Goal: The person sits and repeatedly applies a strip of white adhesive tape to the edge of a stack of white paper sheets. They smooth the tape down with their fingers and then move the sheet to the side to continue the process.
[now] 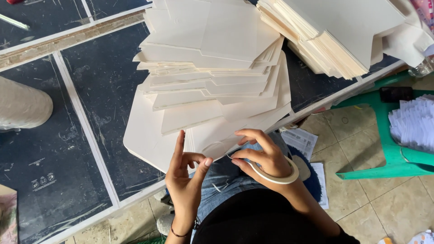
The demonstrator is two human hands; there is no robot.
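Note:
My left hand is raised at the table's near edge, index finger up against the lowest cream card sheet, thumb and other fingers curled. My right hand is beside it, fingers pinched together on the thin end of a strip coming off a white tape roll that hangs around my wrist. A fanned pile of cream die-cut card sheets lies just beyond both hands on the dark table.
A second thick stack of cream card sits at the back right. A beige rounded object lies at the left edge. A green plastic stool holds white paper slips and a dark phone. Papers lie on the tiled floor.

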